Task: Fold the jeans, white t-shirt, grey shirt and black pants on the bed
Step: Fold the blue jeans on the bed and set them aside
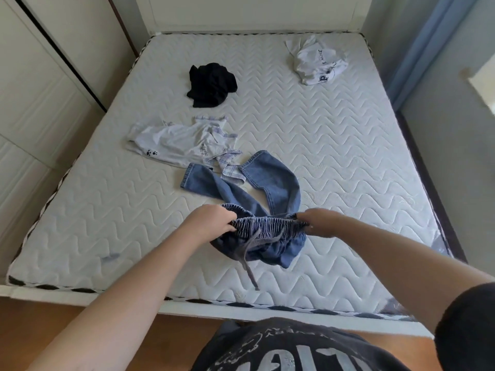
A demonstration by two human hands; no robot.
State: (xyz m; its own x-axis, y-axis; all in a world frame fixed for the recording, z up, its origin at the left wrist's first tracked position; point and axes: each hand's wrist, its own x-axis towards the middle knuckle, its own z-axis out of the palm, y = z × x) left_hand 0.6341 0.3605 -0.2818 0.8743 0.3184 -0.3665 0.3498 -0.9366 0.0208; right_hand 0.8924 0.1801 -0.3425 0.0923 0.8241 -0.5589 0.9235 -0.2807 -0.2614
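Jeans of faded blue denim (257, 188), with a gathered elastic waistband and a grey drawstring (247, 259) hanging from it, are held up by that waistband over the near part of the bed (348, 162), a white quilted mattress with a wavy stitched pattern. The left hand (211, 222) has its fingers (231, 226) curled shut on the left end of the waistband, and the right hand (320, 222) has its fingers (304, 218) pinched closed on the right end, so the band is stretched between the 2 hands. The seat of the jeans sags below the band, while the 2 legs trail away across the mattress, spread apart and bent, their cuffs pointing towards the far side.

A pale grey shirt with small black paw prints and checked trim (182, 141) lies crumpled just beyond the jeans; a checked part of it lies between the 2 denim legs and touches them. Farther off, well apart from it, a heap of black pants (211, 85) sits bunched on the mattress. A white t-shirt with dark lettering (317, 61) lies crumpled near the far right corner of the bed, well apart from the other clothes.

At the bottom edge, the person's dark printed top (294, 346) shows, and wooden flooring (61, 319) runs along the foot of the bed.
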